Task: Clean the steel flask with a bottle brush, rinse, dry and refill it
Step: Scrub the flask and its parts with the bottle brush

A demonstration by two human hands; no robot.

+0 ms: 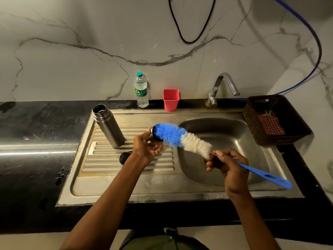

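The steel flask (108, 125) stands open and upright on the ribbed drainboard (126, 168), to the left of my hands. My left hand (146, 147) holds a small cup-shaped lid (156, 135), and the blue tip of the bottle brush (177, 137) is pushed into it. My right hand (228, 163) grips the brush where the wire stem meets the blue handle, above the sink basin (234, 138). A black stopper (124, 158) lies on the drainboard beside my left wrist.
A plastic water bottle (141, 90) and a red cup (171, 100) stand at the back of the sink. The tap (223, 87) arches over the basin. A dark woven basket (275, 120) holding a checked cloth (271, 124) sits at the right. Black counter (36, 141) lies left.
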